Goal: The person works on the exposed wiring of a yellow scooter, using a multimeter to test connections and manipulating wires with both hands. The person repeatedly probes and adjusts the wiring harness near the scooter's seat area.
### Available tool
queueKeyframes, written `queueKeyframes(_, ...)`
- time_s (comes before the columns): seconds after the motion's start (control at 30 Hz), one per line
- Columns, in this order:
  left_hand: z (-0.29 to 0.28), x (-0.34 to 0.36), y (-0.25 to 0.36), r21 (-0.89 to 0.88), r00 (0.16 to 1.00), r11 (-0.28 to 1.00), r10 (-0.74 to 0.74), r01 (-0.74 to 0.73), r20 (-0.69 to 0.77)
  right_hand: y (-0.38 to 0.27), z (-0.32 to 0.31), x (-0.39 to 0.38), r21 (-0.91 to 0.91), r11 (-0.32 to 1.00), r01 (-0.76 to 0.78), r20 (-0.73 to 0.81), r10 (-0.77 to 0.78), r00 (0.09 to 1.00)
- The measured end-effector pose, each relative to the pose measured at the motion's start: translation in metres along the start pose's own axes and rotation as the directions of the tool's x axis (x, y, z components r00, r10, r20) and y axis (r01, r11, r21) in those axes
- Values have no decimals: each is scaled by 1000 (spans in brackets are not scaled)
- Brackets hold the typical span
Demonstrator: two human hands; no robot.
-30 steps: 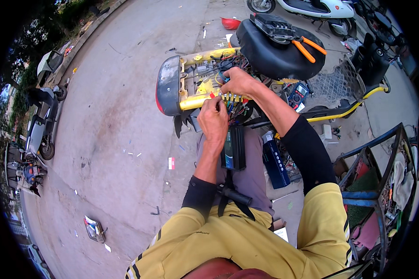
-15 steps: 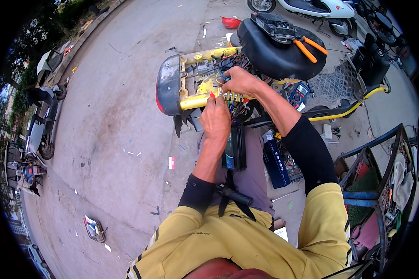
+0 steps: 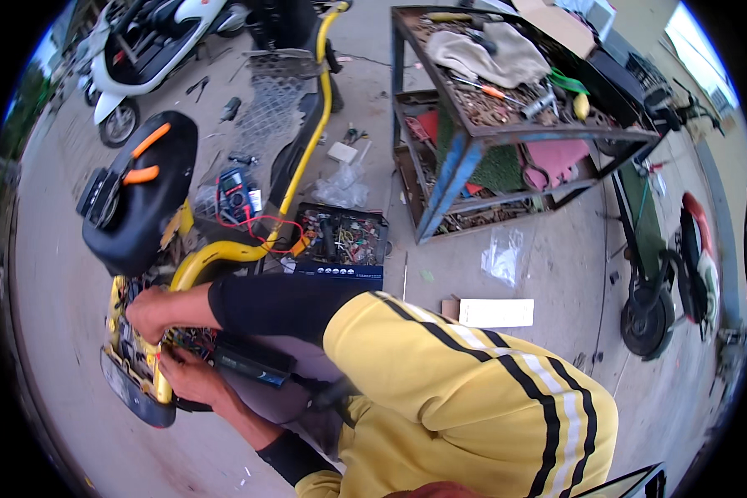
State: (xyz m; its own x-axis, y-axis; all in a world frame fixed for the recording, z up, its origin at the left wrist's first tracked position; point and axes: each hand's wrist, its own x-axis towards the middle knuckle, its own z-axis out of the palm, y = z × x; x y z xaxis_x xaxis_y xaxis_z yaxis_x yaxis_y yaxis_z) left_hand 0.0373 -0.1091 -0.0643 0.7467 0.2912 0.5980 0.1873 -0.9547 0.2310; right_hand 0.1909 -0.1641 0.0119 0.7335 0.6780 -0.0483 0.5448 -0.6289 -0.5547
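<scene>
A yellow scooter frame (image 3: 197, 264) lies at the left with its rear wiring bay exposed. My right hand (image 3: 148, 315) reaches over the bay, its fingers curled down among the wires; what they grip is hidden. Just below it, my left hand (image 3: 192, 378) pinches at the yellow rail, a small red piece (image 3: 159, 357) showing at its fingertips. Coloured wires (image 3: 192, 338) bunch between the two hands. A black finned box (image 3: 253, 361) rests by my thigh, close to the left hand.
The black seat (image 3: 145, 220) carries orange-handled pliers (image 3: 145, 174). A multimeter (image 3: 234, 193) with a red lead lies on the footboard. Beside it are a parts box (image 3: 340, 236), a white carton (image 3: 496, 313) and a metal tool cart (image 3: 465, 158). A white scooter (image 3: 153, 50) stands behind.
The view has swung to the right, so the scooter and both hands now appear farther left and the tool cart shows fully. Both hands remain at the wiring bay.
</scene>
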Motion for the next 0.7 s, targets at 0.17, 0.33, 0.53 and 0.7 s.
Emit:
queueKeyframes(0.17, -11, 1, 1, -39, 1000, 999, 10, -11, -27, -3, 20, 14, -21, 1000, 12, -57, -13, 998)
queueKeyframes(0.33, 5, 1, -22, 62, 987, 988, 147, -143, -65, -5, 30, 20, 50, 999, -3, -91, 8, 996)
queueKeyframes(0.53, 21, -1, -28, 109, 1000, 994, 25, -23, -11, 5, 46, 22, 71, 997, 26, -290, -5, 957)
queueKeyframes(0.7, 21, -3, -24, 81, 977, 990, 126, -114, -172, -3, 25, -2, 94, 996, -10, -216, 30, 976)
